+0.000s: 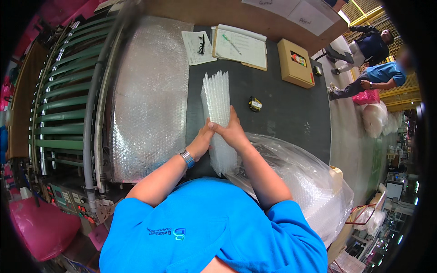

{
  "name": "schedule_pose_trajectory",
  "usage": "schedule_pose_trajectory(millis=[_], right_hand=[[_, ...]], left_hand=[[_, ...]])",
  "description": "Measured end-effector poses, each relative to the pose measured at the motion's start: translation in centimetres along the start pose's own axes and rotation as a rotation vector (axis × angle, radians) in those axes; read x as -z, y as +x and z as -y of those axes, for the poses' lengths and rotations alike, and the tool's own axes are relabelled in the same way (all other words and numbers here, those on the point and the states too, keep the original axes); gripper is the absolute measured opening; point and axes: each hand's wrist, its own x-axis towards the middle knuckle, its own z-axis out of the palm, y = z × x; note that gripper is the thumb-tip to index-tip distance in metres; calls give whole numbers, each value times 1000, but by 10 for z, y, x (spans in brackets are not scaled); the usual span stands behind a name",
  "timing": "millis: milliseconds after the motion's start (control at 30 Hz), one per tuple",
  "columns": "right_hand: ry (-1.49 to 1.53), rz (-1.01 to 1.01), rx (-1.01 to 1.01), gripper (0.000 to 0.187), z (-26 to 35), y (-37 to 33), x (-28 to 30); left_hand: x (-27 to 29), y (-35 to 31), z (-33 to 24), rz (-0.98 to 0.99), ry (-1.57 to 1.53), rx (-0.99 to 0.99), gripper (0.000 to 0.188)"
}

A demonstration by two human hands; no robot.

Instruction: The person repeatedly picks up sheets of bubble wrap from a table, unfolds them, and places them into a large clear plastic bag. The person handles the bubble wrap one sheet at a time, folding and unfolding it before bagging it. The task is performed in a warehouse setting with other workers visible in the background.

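A thick stack of clear bubble wrap sheets (217, 107) stands on edge over the dark grey tabletop (291, 118). My left hand (201, 142) presses its left side, below a metal-banded watch. From the right, my right hand (231, 132) grips the same stack, its thumb reaching across to my left fingers. Some fingers are hidden by the stack and the hands. A large clear plastic bag (296, 177) with bubble wrap inside lies against my right forearm.
Flat bubble wrap (150, 100) covers the table's left part, beside a green roller conveyor (68, 104). A tape measure (255, 104), a clipboard (241, 45) with a pen, glasses (201, 44) on paper and a cardboard box (295, 63) lie beyond my hands. Two people are at the far right.
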Motion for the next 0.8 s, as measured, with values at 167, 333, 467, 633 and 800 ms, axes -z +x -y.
schedule_pose_trajectory(millis=[167,333,467,633,800], right_hand=[[-84,-72,27,107,-7,-8,11],[-226,-9,-49,102,-2,-5,8],[-88,-84,156,98,0,-13,17],[237,-26,317,97,30,-49,39],[478,70,434,97,46,-78,44]], left_hand=[[5,-16,-5,75,15,-1,62],[-2,-13,3,34,2,43,63],[24,13,21,-551,243,-267,73],[52,-19,-14,-127,-459,-467,79],[84,-32,-3,179,-590,-299,77]])
